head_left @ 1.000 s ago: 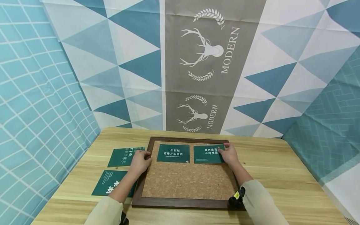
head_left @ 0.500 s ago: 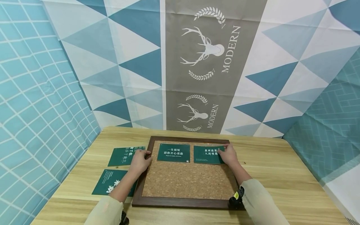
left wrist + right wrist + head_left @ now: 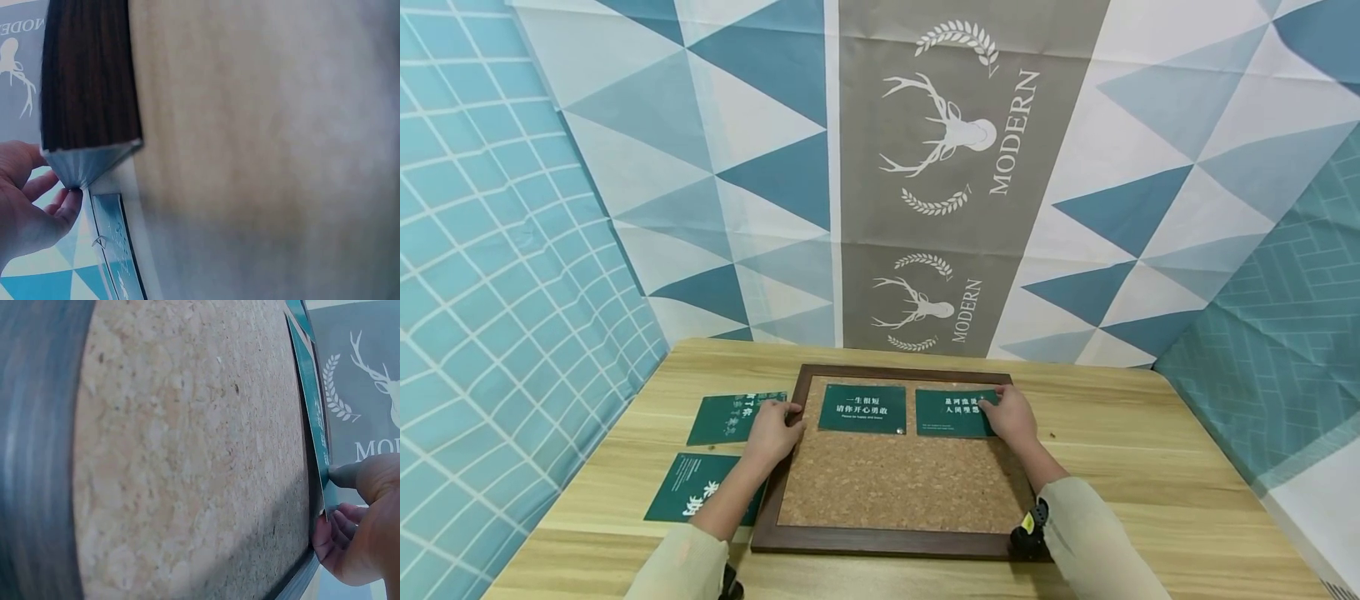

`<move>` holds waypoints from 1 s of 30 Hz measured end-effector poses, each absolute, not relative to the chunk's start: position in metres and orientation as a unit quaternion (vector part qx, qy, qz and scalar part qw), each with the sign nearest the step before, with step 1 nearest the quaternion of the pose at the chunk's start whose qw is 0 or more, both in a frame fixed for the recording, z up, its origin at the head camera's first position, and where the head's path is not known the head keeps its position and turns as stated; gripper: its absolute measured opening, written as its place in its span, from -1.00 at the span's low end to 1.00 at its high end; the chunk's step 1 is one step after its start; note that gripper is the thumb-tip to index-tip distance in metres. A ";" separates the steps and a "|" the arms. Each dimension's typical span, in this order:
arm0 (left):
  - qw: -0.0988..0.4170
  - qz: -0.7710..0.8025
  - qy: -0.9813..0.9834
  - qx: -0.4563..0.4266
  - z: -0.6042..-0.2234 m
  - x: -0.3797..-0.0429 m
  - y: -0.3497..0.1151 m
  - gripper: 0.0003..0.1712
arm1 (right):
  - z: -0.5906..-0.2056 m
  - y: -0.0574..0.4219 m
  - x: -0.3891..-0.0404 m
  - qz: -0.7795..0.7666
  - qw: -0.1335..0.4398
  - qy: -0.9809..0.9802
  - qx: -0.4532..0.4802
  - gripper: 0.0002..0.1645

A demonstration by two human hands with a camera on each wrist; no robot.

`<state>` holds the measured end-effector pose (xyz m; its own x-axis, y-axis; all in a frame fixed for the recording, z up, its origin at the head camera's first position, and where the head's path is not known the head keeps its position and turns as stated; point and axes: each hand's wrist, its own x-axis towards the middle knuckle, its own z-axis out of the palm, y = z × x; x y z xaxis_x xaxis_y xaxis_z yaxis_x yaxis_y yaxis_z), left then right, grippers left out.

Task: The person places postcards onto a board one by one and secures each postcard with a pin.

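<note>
A cork board (image 3: 902, 492) in a dark brown wooden frame lies on the table. Beside its left edge, my left hand (image 3: 773, 433) holds the frame (image 3: 90, 75) between thumb and fingers. Two green cards with white writing are at the top of the cork. The left card (image 3: 862, 410) has a small shiny spot at its lower right corner. My right hand (image 3: 1013, 417) pinches the right end of the other green card (image 3: 951, 423). In the right wrist view the thumb lies on this card's (image 3: 317, 431) printed face and the fingers are at its lower edge.
Left of the board, two more green cards lie on the wooden table (image 3: 1150, 467): an upper card (image 3: 715, 421) and a lower card (image 3: 673, 492), the latter partly behind my left forearm. A patterned cloth backdrop (image 3: 917, 225) rises behind the table.
The right card's upper right corner has come down a little and the card has shifted slightly left with my right hand. My left hand stays at the frame.
</note>
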<state>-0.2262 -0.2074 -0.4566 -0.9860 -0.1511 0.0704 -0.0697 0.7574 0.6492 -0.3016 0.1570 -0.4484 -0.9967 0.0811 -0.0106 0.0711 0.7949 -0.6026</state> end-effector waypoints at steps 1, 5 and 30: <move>0.059 -0.343 -0.936 0.059 -0.456 -0.226 -0.207 -0.64 | -0.448 0.157 -0.302 0.311 0.009 -0.950 -0.041 -0.40; 0.057 -0.342 -0.936 0.063 -0.456 -0.226 -0.208 -0.64 | -0.447 0.156 -0.304 0.284 0.009 -0.958 -0.045 -0.41; 0.046 -0.339 -0.937 0.067 -0.455 -0.227 -0.207 -0.63 | -0.446 0.153 -0.302 0.255 0.003 -0.966 -0.035 -0.45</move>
<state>-0.2269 -0.2071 -0.4550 -0.9868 -0.1567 0.0412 -0.0941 0.7615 0.6413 -0.3020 0.1529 -0.4463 -0.9975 0.0700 -0.0130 0.0672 0.8675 -0.4928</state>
